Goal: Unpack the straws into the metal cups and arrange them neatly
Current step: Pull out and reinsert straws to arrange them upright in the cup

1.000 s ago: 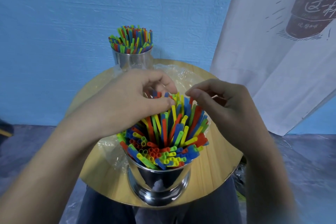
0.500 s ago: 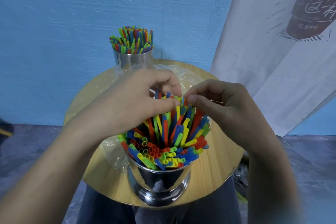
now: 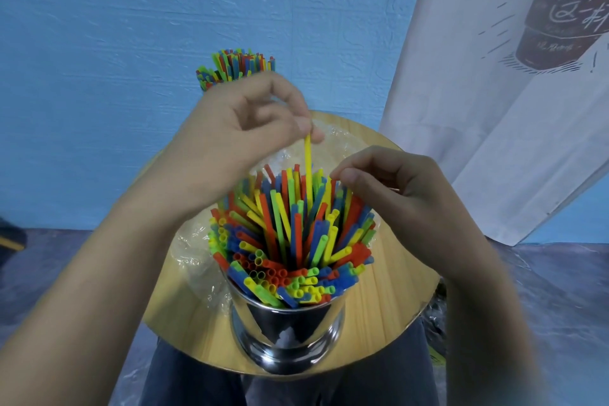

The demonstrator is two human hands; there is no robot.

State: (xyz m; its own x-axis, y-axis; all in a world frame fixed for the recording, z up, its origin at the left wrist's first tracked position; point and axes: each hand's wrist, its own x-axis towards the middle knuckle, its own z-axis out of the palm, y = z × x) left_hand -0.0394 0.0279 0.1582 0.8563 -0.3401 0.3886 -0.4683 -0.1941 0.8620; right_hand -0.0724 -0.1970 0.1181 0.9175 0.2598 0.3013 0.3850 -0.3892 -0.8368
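Observation:
A shiny metal cup (image 3: 286, 330) stands at the near edge of a round wooden table (image 3: 389, 293), packed with red, blue, green and yellow straws (image 3: 290, 241) that fan outward. My left hand (image 3: 237, 128) pinches the top of one yellow straw (image 3: 308, 168) and holds it raised above the bundle, its lower end still among the others. My right hand (image 3: 392, 188) hovers at the bundle's far right side, thumb and forefinger curled at the straw tips. A second cup's straws (image 3: 235, 67) show behind my left hand; that cup itself is hidden.
Crumpled clear plastic wrapping (image 3: 194, 254) lies on the table left of and behind the near cup. A blue wall (image 3: 131, 43) rises behind the table. A white printed banner (image 3: 514, 92) hangs at the right. My dark trousers (image 3: 204, 376) show below the table edge.
My left hand has risen from the straw tips, drawing one yellow straw up out of the bundle. My right hand stays at the far right of the bundle.

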